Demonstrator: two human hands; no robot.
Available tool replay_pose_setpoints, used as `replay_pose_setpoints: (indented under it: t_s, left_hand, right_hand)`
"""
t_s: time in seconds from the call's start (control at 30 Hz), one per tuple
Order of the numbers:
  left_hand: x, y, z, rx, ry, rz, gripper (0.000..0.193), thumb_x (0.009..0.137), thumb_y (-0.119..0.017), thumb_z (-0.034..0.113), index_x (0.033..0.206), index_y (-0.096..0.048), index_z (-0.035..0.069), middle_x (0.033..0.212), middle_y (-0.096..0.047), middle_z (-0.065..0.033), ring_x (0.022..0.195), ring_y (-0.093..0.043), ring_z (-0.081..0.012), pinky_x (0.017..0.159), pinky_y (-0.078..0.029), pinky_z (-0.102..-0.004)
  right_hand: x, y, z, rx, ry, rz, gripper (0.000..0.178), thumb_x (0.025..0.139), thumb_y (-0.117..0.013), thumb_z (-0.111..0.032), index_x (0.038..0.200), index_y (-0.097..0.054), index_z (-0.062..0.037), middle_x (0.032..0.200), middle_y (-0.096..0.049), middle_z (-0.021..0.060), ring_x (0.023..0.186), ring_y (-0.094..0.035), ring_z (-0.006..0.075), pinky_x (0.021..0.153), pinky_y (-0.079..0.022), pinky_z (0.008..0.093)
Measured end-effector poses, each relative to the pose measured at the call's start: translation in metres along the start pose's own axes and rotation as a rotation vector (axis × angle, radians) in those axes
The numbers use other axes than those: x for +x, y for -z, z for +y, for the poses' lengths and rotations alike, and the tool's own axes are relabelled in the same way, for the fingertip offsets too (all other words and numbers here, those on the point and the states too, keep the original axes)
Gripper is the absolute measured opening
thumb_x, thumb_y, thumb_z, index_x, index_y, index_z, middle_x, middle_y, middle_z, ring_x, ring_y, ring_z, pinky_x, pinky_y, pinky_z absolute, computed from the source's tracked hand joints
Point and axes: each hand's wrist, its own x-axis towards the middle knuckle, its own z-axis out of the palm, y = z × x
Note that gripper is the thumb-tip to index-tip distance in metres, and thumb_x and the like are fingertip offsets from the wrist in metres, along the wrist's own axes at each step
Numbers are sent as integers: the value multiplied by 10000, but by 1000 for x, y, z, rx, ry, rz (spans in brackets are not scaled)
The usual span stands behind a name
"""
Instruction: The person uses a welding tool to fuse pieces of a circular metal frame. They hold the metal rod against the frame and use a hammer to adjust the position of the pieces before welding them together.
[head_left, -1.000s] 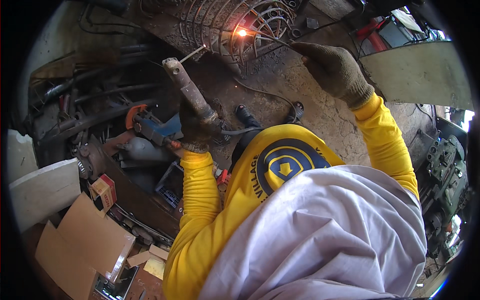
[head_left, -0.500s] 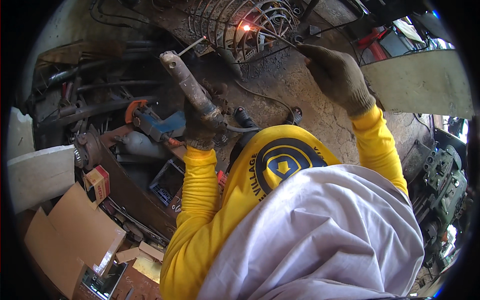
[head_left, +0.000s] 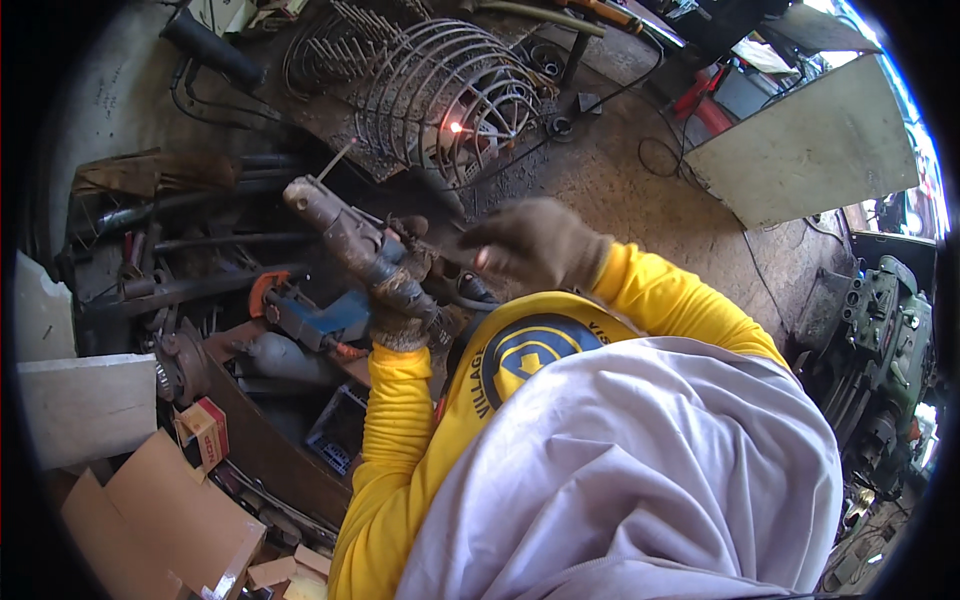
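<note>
L hand (head_left: pixel 403 298), gloved, grips rod holder (head_left: pixel 338 228) L of ctr, thin rod (head_left: pixel 337 160) at its tip. R hand (head_left: pixel 540 240) nr ctr, partly curled; can't tell if holding anything. Barred metal cage (head_left: pixel 440 95) w/ glowing spot (head_left: pixel 456 127), upper ctr.

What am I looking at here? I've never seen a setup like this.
There's no machine: a person works by hand. The view comes from a wide fisheye camera on their head, looking down, so straight edges bend. Their gloved left hand grips a thick tool, with a thin rod sticking out near its end. The gloved right hand is close by; whether it holds anything is unclear. Ahead, a cage of curved metal bars lies on a dark, gritty surface, one spot glowing.
</note>
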Motion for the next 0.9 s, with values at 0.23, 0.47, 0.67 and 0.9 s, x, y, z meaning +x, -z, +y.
replay_pose_setpoints:
  t_s: [0.23, 0.47, 0.67, 0.9]
  left_hand:
    - [3, 12, 58, 384, 147, 81, 944, 899, -596, 736, 1404, -504, -56, 1119, -710, -220, 804, -736, -361, 704, -623, -477]
    - [-12, 14, 62, 494, -280, 322, 733, 984, -640, 417, 1563, -290, 135, 1318, -495, -112, 928, -638, -208, 757, -580, -340]
    - [40, 25, 115, 220, 216, -42, 723, 948, -583, 595, 1332, -548, -16, 933, -685, -160, 721, -685, -231, 611, -576, -334]
    - [138, 34, 129, 496, -113, -288, 523, 939, -596, 381, 1284, -607, -12, 922, -695, -139, 780, -682, -245, 680, -559, -354]
  right_hand:
    - [102, 146, 135, -647, -282, 590, 534, 914, -659, -348, 1402, -613, -136, 1272, -700, 180, 1211, -649, 357, 1021, -513, 459]
    - [193, 160, 171, -945, -511, -7, 428, 951, -618, -320, 1313, -655, -94, 1263, -701, 198, 1195, -670, 331, 1016, -527, 456]
    - [197, 175, 257, -1389, -40, -241, 294, 953, -614, -236, 1174, -701, -62, 1087, -733, 158, 1009, -714, 314, 892, -566, 433]
    - [66, 97, 76, 108, -407, 730, 303, 945, -603, -205, 1191, -668, -40, 1065, -716, 219, 995, -697, 396, 884, -542, 477]
